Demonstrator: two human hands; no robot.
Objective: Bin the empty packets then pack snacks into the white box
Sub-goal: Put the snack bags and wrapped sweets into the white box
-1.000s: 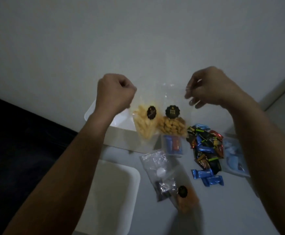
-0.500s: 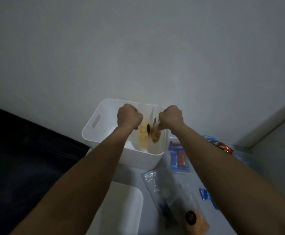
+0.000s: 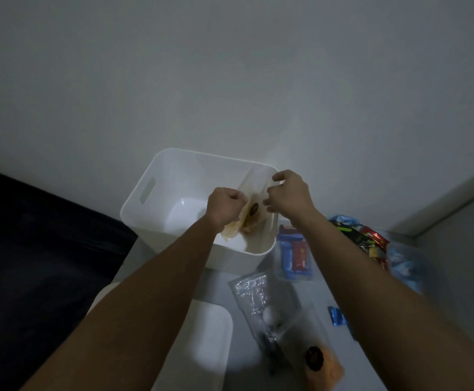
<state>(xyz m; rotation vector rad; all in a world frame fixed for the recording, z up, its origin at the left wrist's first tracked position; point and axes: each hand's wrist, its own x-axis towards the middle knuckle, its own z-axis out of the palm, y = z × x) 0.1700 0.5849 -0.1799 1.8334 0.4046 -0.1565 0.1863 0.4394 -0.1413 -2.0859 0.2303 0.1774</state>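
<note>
1. Left hand (image 3: 226,206) was fisted over the open white plastic box with a handle slot (image 3: 145,210), fingers curled tight on the top edge of a clear snack bag of pale yellow sticks (image 3: 233,228)
2. That bag hung down inside the box at its right side, lower end near the box's near wall
3. Right hand (image 3: 288,194) was over the box's right rim, fingers loosely spread and half curled; the fingertips (image 3: 269,190) were at the top edge of a second clear snack bag with a dark round sticker (image 3: 254,210), touching or lightly pinching it, cannot tell which
4. Second bag stood tilted in the box, leaning on the right wall, just beside the first
5. On the grey table (image 3: 219,283) right of the box: clear tub of blue and red wrapped bars (image 3: 295,256), heap of mixed foil-wrapped sweets (image 3: 362,235), crumpled blue packets (image 3: 405,263)
6. Nearer: crinkled clear empty packet (image 3: 254,292), clear bag of orange snacks with a dark sticker (image 3: 322,362), loose blue wrapped sweet (image 3: 337,316)
7. Flat white lid or tray (image 3: 202,348) lay between the forearms, near the bottom edge
</note>
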